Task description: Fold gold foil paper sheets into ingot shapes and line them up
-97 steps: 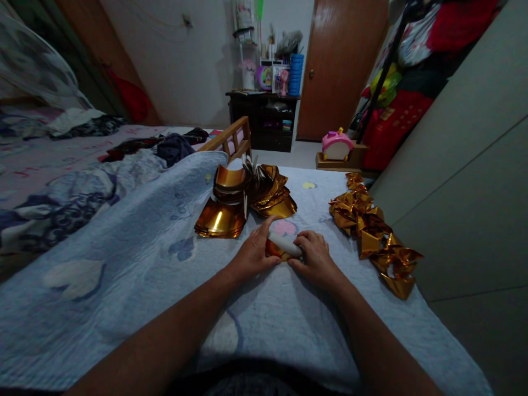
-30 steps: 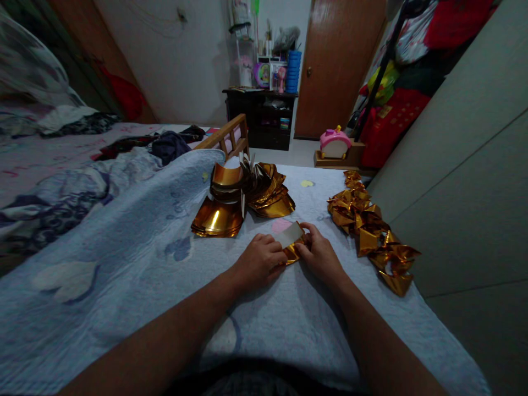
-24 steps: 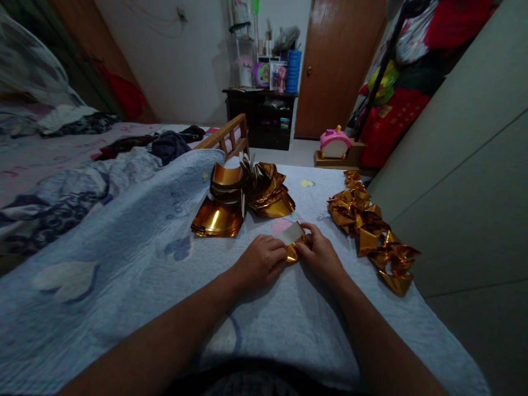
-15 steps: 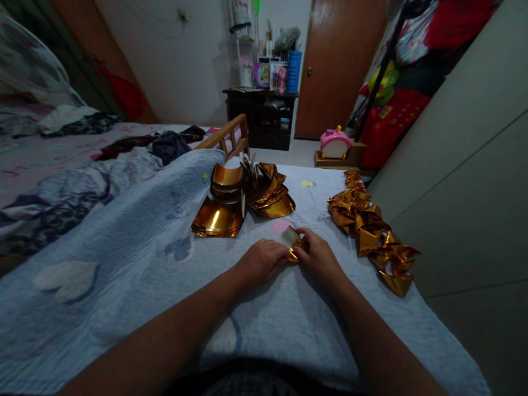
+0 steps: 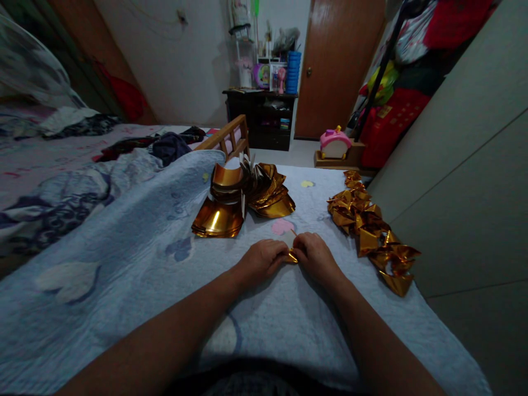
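Observation:
A small piece of gold foil paper (image 5: 292, 257) is pinched between my two hands, just above the blue bedspread. My left hand (image 5: 264, 257) grips its left side, fingers curled in. Closed on its right side is my right hand (image 5: 315, 254), thumb and fingers together. Much of the paper is hidden behind the fingers; a folded gold edge shows between them. Beyond my hands lies a fanned stack of gold foil sheets (image 5: 218, 217). To the right, a row of folded gold paper pieces (image 5: 371, 234) runs along the bed's edge.
The blue bedspread (image 5: 165, 291) has pale heart shapes. A wooden rail (image 5: 223, 132) rises at the far left edge, beside rumpled clothes (image 5: 173, 147). A pale cabinet (image 5: 466, 181) stands close on the right. Further off are a pink toy (image 5: 335, 144) and a dark shelf (image 5: 259, 121).
The pale underside of the foil paper, raised between my hands before, has folded down out of sight. My hands have barely moved; the stack and the folded row are unchanged.

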Motion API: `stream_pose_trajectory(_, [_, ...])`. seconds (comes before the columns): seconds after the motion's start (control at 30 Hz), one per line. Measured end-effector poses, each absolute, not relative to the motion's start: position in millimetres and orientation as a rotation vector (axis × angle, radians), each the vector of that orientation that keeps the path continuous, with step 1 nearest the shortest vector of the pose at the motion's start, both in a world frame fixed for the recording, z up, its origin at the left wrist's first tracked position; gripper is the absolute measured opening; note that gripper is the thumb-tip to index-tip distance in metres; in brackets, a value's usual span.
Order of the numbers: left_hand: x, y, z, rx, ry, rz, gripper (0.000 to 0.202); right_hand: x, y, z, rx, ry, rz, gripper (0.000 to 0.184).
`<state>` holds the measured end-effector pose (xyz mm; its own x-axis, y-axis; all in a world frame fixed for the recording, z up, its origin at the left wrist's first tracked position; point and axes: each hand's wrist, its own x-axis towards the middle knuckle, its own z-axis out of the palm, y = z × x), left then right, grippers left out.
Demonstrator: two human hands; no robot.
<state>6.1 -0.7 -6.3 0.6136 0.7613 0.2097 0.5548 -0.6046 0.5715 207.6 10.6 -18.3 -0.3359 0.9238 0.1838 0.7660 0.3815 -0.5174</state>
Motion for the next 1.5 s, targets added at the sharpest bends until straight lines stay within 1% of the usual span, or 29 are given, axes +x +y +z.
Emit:
stream_pose_trajectory(0.33, [7,-1,-4,2.428,1.048,0.611,0.012,206,8,-16,-1.403,-2.209,0.479,0.01])
stream_pose_trajectory(0.87, [6,-1,-5,2.382,1.071,0.604,0.008,203,6,-3,-1.45,-2.242,0.543,0.01])
stream_pose_trajectory(1.5, [6,-3,-1,2.323,1.073,0.602,0.009,205,7,-10,-1.406,-2.244,0.528,0.009])
